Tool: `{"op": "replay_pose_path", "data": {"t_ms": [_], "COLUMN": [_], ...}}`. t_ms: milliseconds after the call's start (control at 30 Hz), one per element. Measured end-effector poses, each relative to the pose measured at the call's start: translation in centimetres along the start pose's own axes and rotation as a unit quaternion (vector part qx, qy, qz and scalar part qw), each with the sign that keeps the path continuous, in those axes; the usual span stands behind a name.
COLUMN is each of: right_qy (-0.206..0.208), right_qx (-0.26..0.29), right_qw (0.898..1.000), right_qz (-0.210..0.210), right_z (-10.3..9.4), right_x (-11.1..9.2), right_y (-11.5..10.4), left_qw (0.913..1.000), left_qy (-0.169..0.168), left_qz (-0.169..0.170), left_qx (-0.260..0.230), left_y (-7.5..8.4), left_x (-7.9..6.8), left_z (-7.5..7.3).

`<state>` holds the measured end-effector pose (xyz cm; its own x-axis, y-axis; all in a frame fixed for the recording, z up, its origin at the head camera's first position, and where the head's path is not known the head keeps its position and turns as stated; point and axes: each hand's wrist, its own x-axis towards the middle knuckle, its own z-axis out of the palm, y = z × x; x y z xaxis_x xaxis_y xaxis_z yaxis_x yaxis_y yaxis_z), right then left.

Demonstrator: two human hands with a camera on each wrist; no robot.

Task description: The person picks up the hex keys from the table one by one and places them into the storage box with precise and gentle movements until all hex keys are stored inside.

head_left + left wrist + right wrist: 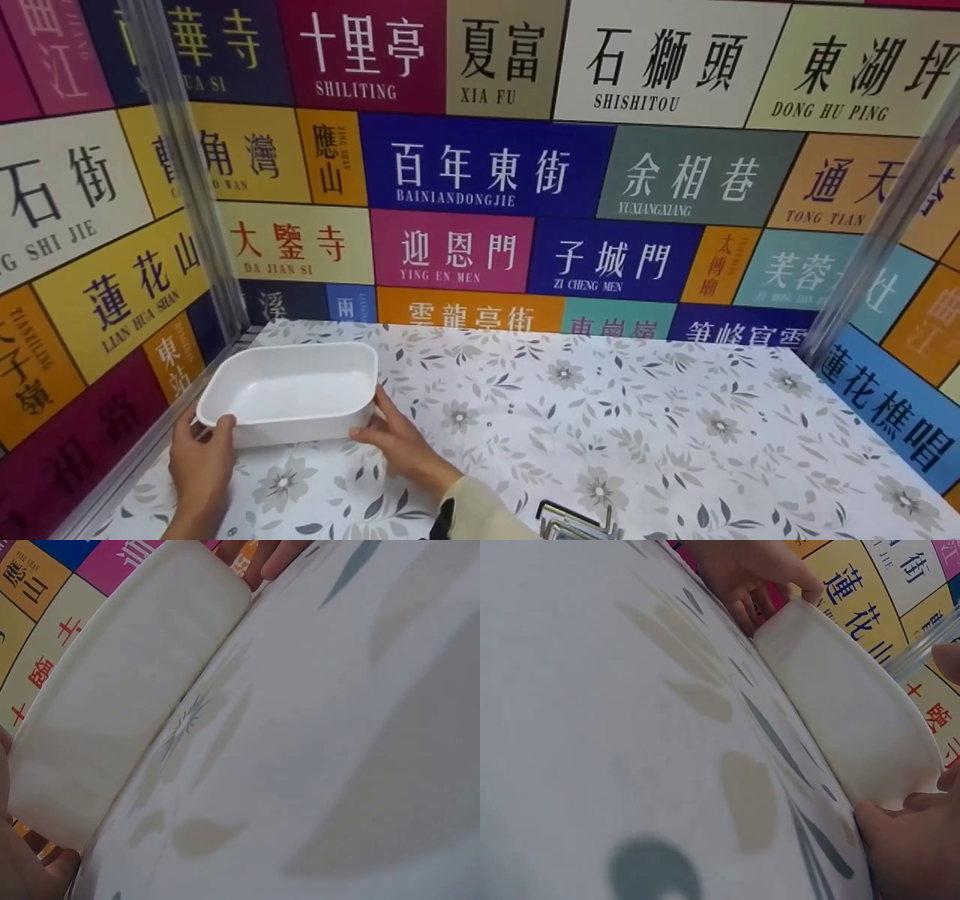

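Observation:
A white plastic tub (300, 433), rectangular with rounded corners, sits at the left of the table with nothing inside. My left hand (201, 459) holds its left end, thumb up at the rim and fingers round the outside. At the opposite end, my right hand (405, 448) grips the right side, with the thumb low on the front wall and fingers behind the corner. In the left wrist view the tub's wall (142, 667) stands close against the tablecloth. The right wrist view shows the same wall (840, 697) between both hands.
A white tablecloth (592, 427) with grey flowers and leaves covers the table. Several L-shaped metal rods (574, 525), like hex keys, lie at the front edge. Colourful sign-covered walls (487, 172) stand behind and at both sides, with clear strips at the corners.

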<state>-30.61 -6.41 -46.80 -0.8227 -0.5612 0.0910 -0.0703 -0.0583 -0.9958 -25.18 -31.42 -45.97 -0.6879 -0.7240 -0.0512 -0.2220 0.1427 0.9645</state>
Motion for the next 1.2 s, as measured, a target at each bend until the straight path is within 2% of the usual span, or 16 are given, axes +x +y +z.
{"op": "replay_pose_path", "data": {"t_ms": [100, 300, 467, 600, 800, 900, 1067, 1200], "right_qy": [-0.010, 0.004, 0.016, 0.023, 0.015, 0.016, 0.026, 0.049], "right_qx": [-0.008, -0.037, -0.036, -0.013, -0.006, 0.009, 0.044, 0.098], "right_qw": [1.000, 0.999, 0.999, 0.999, 1.000, 1.000, 0.999, 0.993], "right_qz": [0.015, -0.004, 0.016, 0.032, 0.024, 0.020, 0.018, 0.039], "right_z": [-0.7, -1.5, -2.0, -2.6, -4.0, -4.6, -5.5, -6.1], "right_x": [-0.2, -0.6, -1.1, -1.6, -2.2, -2.5, -3.3, -3.9], "right_y": [-0.5, -1.2, -1.4, -1.7, -2.2, -2.2, -2.4, -2.8], "left_qw": [0.9999, 0.9996, 0.9991, 0.9985, 0.9990, 0.9988, 0.9984, 0.9975], "left_qy": [-0.002, -0.012, -0.038, -0.052, -0.037, -0.041, -0.056, -0.061], "left_qz": [0.013, 0.020, -0.005, -0.018, -0.022, -0.026, -0.008, 0.030], "left_qx": [0.003, 0.013, 0.019, 0.007, -0.010, -0.010, 0.001, 0.020], "left_y": [0.1, 0.3, 0.5, 0.6, 0.8, 0.8, 1.1, 1.3], "left_x": [-0.1, -0.6, -1.0, -1.2, -1.5, -1.8, -2.4, -2.8], "left_z": [0.2, 0.7, 1.3, 1.9, 2.9, 3.5, 4.2, 4.8]}}
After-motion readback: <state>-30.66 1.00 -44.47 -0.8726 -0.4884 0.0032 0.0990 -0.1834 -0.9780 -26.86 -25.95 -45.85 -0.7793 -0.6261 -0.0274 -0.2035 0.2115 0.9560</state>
